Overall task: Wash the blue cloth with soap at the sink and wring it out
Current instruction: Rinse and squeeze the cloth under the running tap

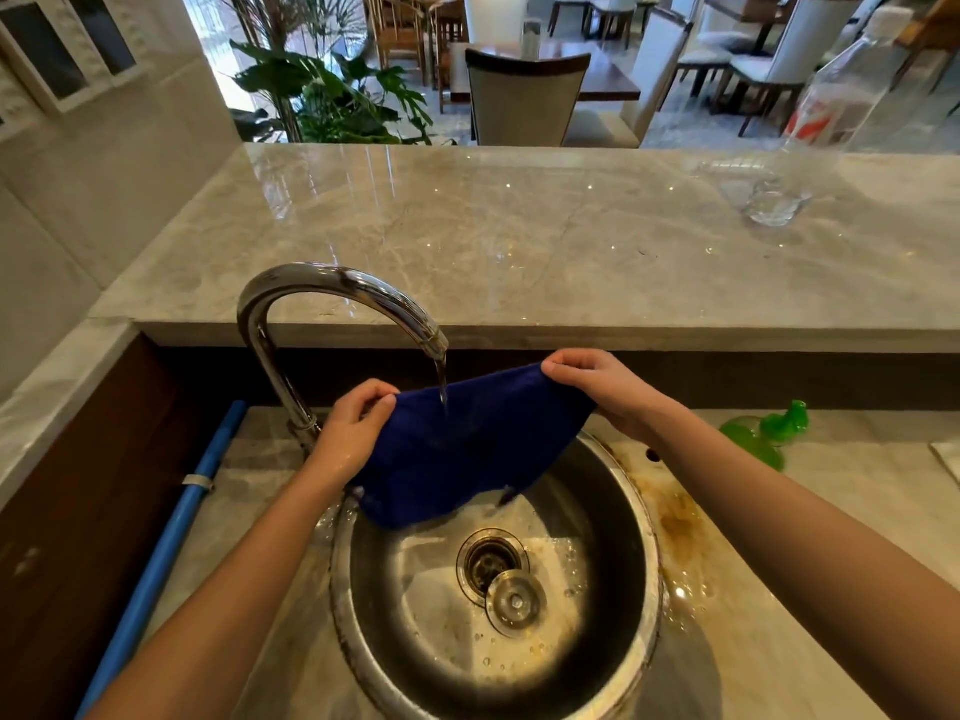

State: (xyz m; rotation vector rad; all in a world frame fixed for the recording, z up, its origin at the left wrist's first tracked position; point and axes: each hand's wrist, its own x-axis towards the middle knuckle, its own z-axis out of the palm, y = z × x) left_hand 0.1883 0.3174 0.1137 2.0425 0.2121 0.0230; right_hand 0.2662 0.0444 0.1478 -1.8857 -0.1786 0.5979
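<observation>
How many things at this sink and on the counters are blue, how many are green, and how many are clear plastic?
Blue: 2, the blue cloth and the blue pipe
Green: 1, the green bottle
Clear plastic: 1, the clear plastic bottle
Total: 4

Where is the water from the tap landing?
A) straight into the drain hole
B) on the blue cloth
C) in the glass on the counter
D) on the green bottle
B: the stream from the tap falls onto the blue cloth, which the left hand and the right hand hold spread out over the sink.
</observation>
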